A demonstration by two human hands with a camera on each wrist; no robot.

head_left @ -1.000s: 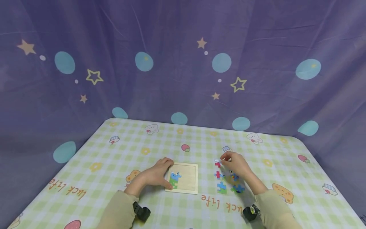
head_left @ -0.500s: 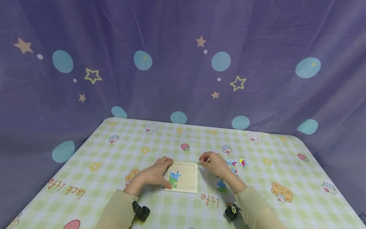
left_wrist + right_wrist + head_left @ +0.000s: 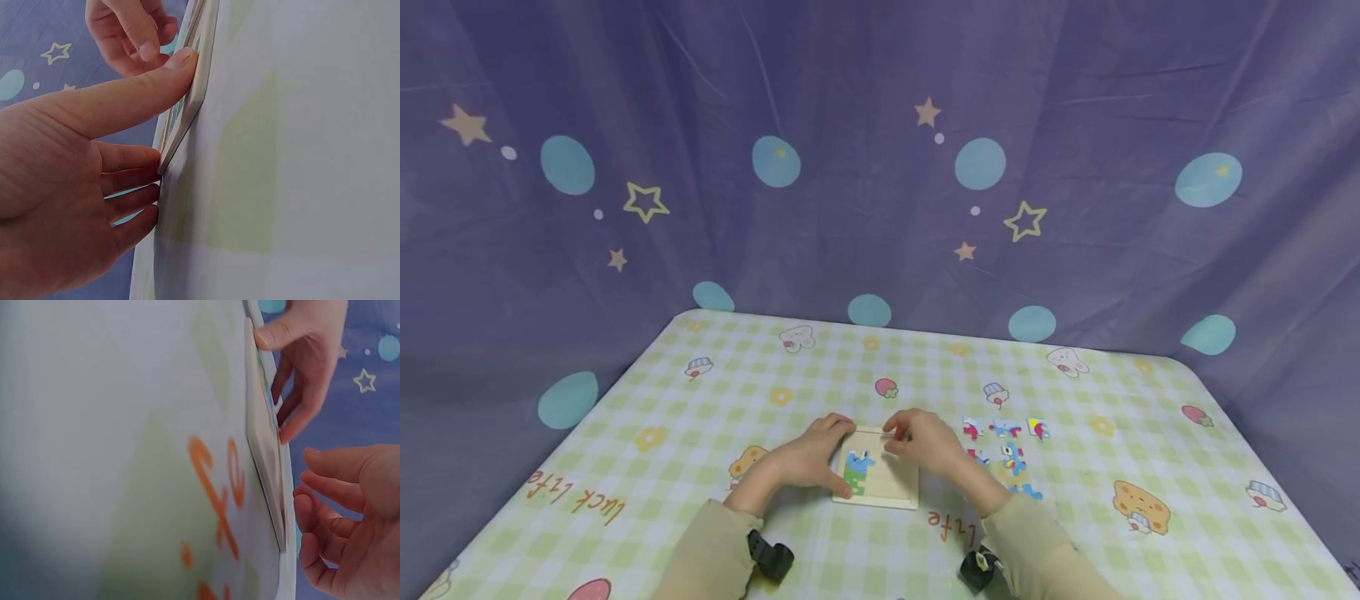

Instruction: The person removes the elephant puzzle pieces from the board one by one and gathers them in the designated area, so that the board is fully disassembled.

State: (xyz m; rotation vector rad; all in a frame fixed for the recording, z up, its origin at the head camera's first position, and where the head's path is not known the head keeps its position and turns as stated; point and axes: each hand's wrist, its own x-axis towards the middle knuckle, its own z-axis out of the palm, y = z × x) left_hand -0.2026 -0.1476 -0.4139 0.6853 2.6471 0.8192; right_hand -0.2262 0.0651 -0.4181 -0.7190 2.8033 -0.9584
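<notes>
Pale, matt wood in the middle here, the square tan tray showing a smooth bare base and a plain smooth edge, while the blue-and-green puzzle pieces inside and the small multicoloured puzzle pieces to the right wear flat, smooth printed faces! Underneath runs a green-and-white checked table cover, smooth-looking, cloth or plastic I can't tell, and at the far side the purple patterned cloth curtain hangs softly creased. Nearer, matt beige cloth sleeves meet black plastic-looking wrist cameras.

Curtained indoor space, exact kind unclear, starry purple curtain, checked tablecloth
</notes>
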